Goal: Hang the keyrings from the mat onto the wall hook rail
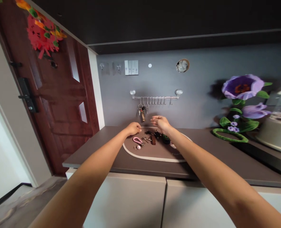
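Observation:
My left hand (133,128) is just above the back left of an oval mat (154,158), its fingers curled together; whatever they may hold is hidden. My right hand (161,123) hovers over the mat's back edge, fingers stretched to the left with small gaps and nothing visible in them. Below the hands lie a pink strap keyring (137,140), a small white round charm (139,147), a brown key fob (153,140) and a black-and-green item (165,138), with loose keys among them. On the wall behind, bunches of keys (142,114) hang from the left end of a hook rail (156,98).
A purple plush flower (242,88) stands on the countertop (209,155) at right, near a long black object (261,158) and a domed appliance (278,129). A dark shelf (178,22) overhangs the counter. A red-brown door (62,104) is on the left.

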A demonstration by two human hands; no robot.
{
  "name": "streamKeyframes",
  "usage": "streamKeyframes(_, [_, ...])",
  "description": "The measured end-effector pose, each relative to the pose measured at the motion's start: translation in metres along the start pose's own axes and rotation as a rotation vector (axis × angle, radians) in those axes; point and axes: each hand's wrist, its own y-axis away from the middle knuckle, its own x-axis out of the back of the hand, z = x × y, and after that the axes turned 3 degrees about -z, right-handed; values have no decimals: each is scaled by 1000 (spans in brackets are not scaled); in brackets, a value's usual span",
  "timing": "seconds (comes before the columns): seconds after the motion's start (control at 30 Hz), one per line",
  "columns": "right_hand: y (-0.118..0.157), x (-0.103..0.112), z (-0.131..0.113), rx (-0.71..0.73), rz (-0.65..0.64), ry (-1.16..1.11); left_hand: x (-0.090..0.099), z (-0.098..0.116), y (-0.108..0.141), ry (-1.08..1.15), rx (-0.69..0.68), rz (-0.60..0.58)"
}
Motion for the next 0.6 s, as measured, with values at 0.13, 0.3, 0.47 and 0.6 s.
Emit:
streamKeyframes(0.13, [11,7,7,52,-6,77,-4,4,-9,-124,-69,21])
streamKeyframes(0.3, [8,16,20,171,-28,292,-12,1,-17,-280,-153,-27])
streamKeyframes(0.47, [-4,23,28,281,-57,541,-17,-9,-18,-332,-192,-61])
streamKeyframes(0.6, [-5,25,28,301,-67,659,-15,-11,-16,-416,-278,-88])
